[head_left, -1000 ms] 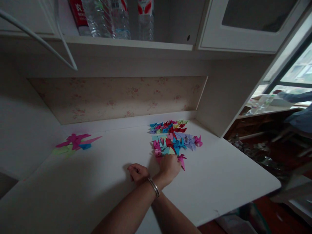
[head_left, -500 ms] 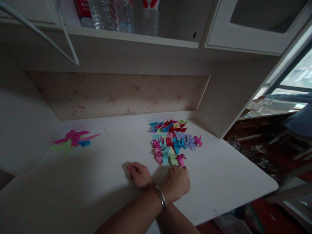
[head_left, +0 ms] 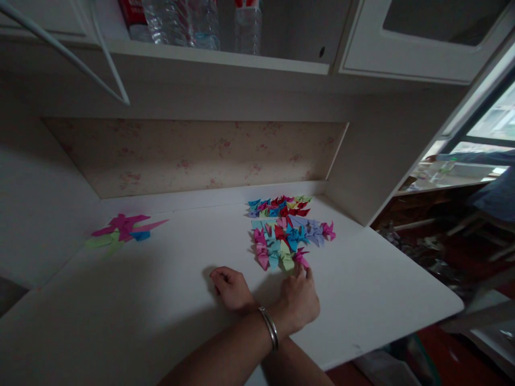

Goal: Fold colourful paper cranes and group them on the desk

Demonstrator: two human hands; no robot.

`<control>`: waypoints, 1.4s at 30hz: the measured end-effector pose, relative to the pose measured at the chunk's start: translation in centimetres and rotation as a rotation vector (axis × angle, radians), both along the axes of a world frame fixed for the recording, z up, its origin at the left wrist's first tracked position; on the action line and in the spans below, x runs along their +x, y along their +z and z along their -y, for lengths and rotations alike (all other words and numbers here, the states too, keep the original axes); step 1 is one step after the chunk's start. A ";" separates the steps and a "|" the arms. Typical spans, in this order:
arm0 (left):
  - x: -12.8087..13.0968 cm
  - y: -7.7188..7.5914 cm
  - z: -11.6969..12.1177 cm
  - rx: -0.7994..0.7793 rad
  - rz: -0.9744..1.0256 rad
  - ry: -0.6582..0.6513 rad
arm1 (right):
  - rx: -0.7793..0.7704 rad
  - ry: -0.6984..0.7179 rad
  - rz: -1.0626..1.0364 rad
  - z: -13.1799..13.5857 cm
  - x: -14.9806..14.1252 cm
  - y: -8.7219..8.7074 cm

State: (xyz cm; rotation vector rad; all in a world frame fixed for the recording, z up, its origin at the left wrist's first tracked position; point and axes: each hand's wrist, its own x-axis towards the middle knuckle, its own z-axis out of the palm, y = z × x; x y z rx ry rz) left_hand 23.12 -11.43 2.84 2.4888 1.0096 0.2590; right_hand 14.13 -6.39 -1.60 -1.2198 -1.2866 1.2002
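Left hand: It reaches across to the right side of the white desk (head_left: 386,273), arm crossed over the other; this left hand (head_left: 300,303) has its fingertips at the near edge of a magenta paper figure (head_left: 301,255). I can't tell whether they pinch it or only touch it.
Bracelet: A silver bracelet (head_left: 269,328) circles that wrist.
Right hand: The right hand (head_left: 232,289) sits to the left of the crossing, fingers curled in loosely; I can't see anything in it.
Magenta figure: It lies at the near right corner of the colourful group, just beside a pale green figure (head_left: 287,261).
Rest of the group: Lavender figures (head_left: 313,231) sit farther right, and tight rows of small folded figures (head_left: 279,208) run along the far side.
Left pile: Magenta, pink, green and blue papers (head_left: 124,226) lie heaped at the far left, well apart from both hands.
Above: Clear bottles (head_left: 248,31) stand on the shelf (head_left: 225,58).
Far right: Another person (head_left: 497,195), in blue, stretches an arm out by the window.
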 end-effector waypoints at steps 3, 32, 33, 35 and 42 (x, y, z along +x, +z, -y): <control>0.3 -0.1 -0.3 -0.028 0.009 -0.017 | -0.005 0.004 0.002 -0.2 0.0 -0.1; 1.3 -0.2 -1.1 -0.031 0.007 0.033 | -0.024 0.015 0.027 -0.3 -0.2 -0.7; 1.2 0.0 -1.1 -0.031 0.003 0.032 | -0.021 0.016 0.032 -0.3 -0.2 -0.7; 1.1 0.4 -1.0 -0.026 0.004 0.025 | -0.013 0.016 0.048 -0.3 -0.1 -0.7; -1.9 2.5 -0.2 -0.073 0.083 -0.062 | -0.023 0.006 0.031 -0.2 -0.1 -0.3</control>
